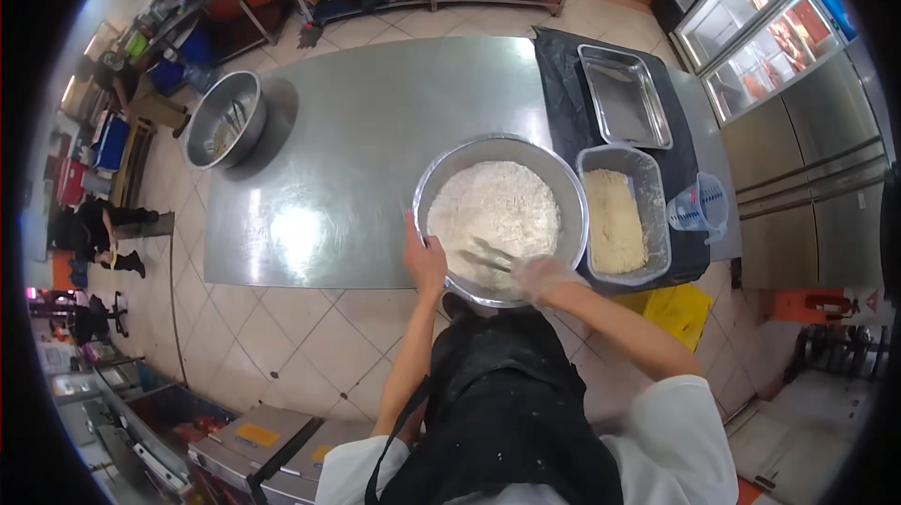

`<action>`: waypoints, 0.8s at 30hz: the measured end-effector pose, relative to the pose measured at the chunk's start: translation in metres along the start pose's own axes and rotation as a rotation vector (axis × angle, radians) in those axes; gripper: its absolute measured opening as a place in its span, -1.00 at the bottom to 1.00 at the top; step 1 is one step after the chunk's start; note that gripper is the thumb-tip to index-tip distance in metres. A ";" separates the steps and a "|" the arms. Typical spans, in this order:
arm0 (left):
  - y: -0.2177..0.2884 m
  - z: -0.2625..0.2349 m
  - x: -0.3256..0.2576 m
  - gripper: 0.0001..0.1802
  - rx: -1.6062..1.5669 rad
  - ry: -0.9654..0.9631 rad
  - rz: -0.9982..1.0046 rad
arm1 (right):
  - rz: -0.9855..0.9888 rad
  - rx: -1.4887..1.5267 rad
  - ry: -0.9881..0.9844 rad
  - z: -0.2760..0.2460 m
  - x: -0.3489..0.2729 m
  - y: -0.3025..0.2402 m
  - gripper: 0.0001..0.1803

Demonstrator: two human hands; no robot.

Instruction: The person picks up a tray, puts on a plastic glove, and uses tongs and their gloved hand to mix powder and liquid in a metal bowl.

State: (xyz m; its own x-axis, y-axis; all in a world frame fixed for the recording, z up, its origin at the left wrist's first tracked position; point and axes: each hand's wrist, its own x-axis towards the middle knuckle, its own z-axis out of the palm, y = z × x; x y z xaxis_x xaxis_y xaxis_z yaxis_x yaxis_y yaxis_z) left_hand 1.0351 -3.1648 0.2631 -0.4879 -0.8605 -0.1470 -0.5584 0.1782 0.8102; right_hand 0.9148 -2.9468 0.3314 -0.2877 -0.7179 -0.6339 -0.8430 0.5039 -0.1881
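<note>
From here I have the left hand (pixel 427 263) gripping the steel bowl (pixel 458 158) at its near-left rim, likely to steady it while the right hand (pixel 548 278) curls its fingers around tongs (pixel 491 261) in the bowl's white powder (pixel 497 203).

Left forearm (pixel 408 359) bare, reaching forward from the lower edge, left hand (pixel 427 263) with fingers (pixel 410 228) pointing away from the body, thumb toward the right, right forearm (pixel 624 322) bare, slanting inward, right hand (pixel 544 280) curled closed, whitish film over it, hands apart
</note>
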 end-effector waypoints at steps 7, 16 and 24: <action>-0.014 -0.001 0.001 -0.22 -0.023 0.124 0.164 | 0.201 -0.039 0.294 -0.018 0.034 0.033 -0.71; -0.009 0.011 0.004 -0.19 -0.098 0.113 0.061 | -0.224 -0.136 0.119 -0.011 -0.012 0.032 -0.72; -0.016 0.010 -0.013 -0.22 -0.137 0.153 -0.007 | 0.037 -0.333 0.046 -0.065 -0.065 0.102 -0.70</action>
State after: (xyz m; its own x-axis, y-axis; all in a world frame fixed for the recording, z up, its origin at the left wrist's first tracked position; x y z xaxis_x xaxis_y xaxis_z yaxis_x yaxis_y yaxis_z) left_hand 1.0439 -3.1513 0.2463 -0.3711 -0.9257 -0.0734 -0.4594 0.1143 0.8809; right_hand 0.8178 -2.8796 0.4017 -0.3351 -0.7268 -0.5995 -0.9314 0.3514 0.0946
